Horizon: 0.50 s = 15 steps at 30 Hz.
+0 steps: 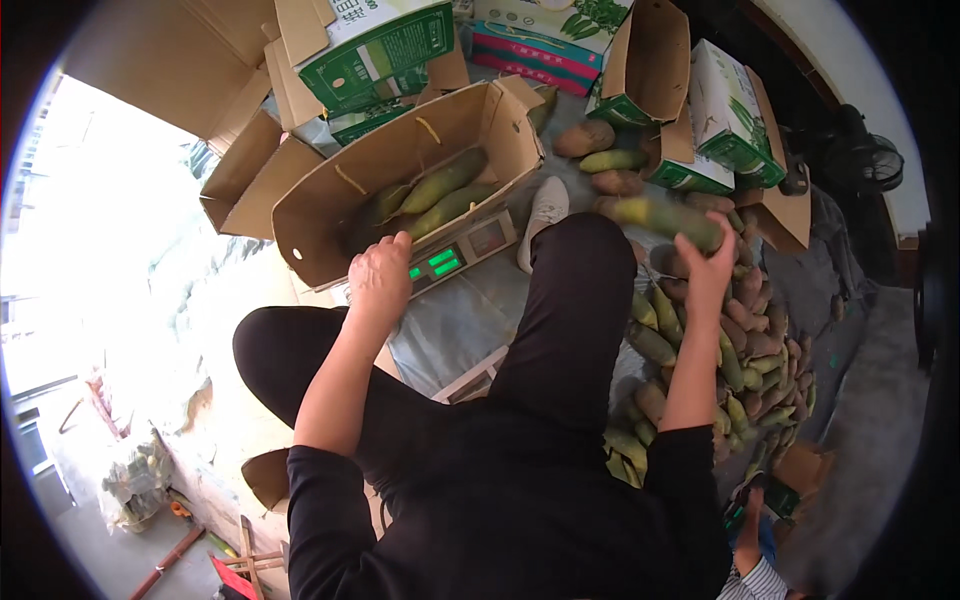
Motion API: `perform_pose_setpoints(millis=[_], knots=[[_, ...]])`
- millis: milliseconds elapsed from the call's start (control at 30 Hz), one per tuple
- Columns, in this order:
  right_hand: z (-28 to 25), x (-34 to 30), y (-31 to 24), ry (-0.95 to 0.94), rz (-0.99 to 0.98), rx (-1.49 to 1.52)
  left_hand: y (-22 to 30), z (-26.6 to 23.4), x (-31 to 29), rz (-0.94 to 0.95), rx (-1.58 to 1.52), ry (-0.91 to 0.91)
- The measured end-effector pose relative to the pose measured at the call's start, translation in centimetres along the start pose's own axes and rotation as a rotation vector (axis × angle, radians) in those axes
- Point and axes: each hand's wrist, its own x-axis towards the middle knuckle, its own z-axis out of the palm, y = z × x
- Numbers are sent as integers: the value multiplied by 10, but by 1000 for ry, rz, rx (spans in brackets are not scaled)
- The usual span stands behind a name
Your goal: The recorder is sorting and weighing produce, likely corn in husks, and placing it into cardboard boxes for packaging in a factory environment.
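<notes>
My right hand (pixel 708 262) is closed round one end of a long green radish (pixel 650 214), blurred by motion and held level above the pile. My left hand (pixel 380 275) rests with curled fingers on the near rim of an open cardboard box (pixel 330 225); its fingertips are partly hidden. Inside that box lie several green radishes (pixel 445 182), towards its right half. The box sits on a digital scale (pixel 460 255), whose lit green display faces me beside my left hand.
To my right spreads a large heap of green and brownish radishes (pixel 760 350). White and green cartons (pixel 735 110) stand at the far right, with another carton (pixel 375 55) beyond the box. A black fan (pixel 865 160) is near the wall. Another person's arm (pixel 748 535) shows at the lower right.
</notes>
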Motion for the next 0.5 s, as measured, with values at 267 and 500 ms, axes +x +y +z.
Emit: perform_pose_setpoints(millis=[267,500], knots=[[92,43,-85,-327,-191,423,-2,1,2,2,44,-8],[158,61,-27,-486,35,442,1,-7,8,-26,18,-73]])
